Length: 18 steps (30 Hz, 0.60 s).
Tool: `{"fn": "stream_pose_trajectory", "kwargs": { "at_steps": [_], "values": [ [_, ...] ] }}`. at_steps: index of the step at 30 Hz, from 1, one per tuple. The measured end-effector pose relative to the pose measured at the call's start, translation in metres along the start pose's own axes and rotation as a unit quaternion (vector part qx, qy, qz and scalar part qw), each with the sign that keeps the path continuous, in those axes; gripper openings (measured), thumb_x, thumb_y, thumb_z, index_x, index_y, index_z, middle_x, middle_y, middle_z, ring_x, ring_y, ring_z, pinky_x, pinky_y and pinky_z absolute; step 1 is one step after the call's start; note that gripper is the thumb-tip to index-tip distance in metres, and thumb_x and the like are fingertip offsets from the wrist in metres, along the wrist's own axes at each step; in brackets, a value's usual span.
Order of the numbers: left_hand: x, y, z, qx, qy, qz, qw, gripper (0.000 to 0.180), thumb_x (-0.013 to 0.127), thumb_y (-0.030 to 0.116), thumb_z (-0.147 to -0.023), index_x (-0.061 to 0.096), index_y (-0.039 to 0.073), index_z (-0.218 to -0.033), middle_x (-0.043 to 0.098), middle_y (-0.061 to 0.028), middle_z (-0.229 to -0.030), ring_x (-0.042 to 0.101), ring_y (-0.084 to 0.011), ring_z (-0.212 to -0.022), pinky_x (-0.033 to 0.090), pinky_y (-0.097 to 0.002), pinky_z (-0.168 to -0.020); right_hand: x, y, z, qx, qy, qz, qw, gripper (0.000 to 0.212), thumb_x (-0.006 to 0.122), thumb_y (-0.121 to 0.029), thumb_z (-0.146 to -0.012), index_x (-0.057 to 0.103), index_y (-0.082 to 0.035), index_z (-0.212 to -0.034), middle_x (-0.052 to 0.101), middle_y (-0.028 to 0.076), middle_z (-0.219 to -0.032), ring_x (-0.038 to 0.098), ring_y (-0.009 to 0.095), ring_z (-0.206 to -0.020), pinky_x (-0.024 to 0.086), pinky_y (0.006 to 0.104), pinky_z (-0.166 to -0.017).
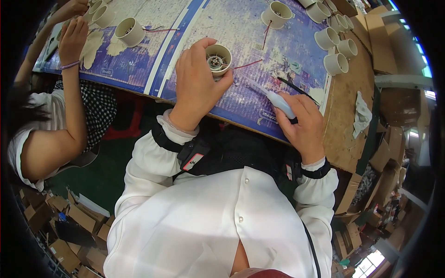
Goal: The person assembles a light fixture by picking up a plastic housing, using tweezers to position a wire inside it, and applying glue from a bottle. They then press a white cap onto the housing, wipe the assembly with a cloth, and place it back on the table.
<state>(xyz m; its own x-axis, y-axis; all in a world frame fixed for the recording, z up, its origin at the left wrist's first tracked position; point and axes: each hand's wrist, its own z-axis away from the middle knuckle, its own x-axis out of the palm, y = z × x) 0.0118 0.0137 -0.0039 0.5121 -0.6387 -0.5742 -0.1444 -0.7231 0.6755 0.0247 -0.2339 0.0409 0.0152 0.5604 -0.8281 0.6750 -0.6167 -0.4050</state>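
My left hand [197,85] is closed round a cream-coloured cup-shaped housing [224,52] at the table's near side, its opening tilted up toward me. Inside the housing sits a round metal part that looks like a small motor. A thin red wire [249,64] runs out from its right side onto the table. To the right, my right hand [303,121] grips a pale blue tapered tool [280,104] with a thin, pale tip pointing at the housing. Its exact kind is unclear. A gap shows between tip and housing.
More cream housings stand about: one with wires [130,32] to the left, another [276,15] at the back, several along the right edge [336,64]. A black strip [296,89] and white cloth [362,115] lie right. A co-worker's hand [73,39] is at far left.
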Motion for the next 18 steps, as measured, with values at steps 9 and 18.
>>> {"fn": "stream_pose_trajectory", "kwargs": {
  "at_steps": [9, 18],
  "values": [
    [-0.0004, -0.0008, -0.0011, -0.004, -0.003, 0.01, 1.0, 0.063, 0.081, 0.014, -0.072, 0.05, 0.005, -0.126, 0.062, -0.0149, -0.107, 0.058, -0.0347, -0.101, 0.043, -0.0452, -0.091, 0.0043, 0.0044, 0.0006, 0.0, 0.005, 0.001, 1.0, 0.029, 0.078, -0.005, -0.078, 0.071, -0.003, -0.106, 0.065, 0.013, -0.087, 0.065, 0.03, -0.078, 0.051, 0.0363, -0.068],
    [-0.0002, 0.003, -0.0015, -0.013, -0.006, 0.009, 1.0, 0.062, 0.081, 0.015, -0.072, 0.05, 0.005, -0.125, 0.063, -0.0139, -0.107, 0.058, -0.0344, -0.102, 0.045, -0.045, -0.09, 0.0058, 0.0069, 0.0021, 0.002, 0.006, -0.001, 1.0, 0.03, 0.079, -0.005, -0.076, 0.071, -0.003, -0.106, 0.065, 0.013, -0.087, 0.064, 0.03, -0.077, 0.052, 0.0365, -0.067]
  ]
}}
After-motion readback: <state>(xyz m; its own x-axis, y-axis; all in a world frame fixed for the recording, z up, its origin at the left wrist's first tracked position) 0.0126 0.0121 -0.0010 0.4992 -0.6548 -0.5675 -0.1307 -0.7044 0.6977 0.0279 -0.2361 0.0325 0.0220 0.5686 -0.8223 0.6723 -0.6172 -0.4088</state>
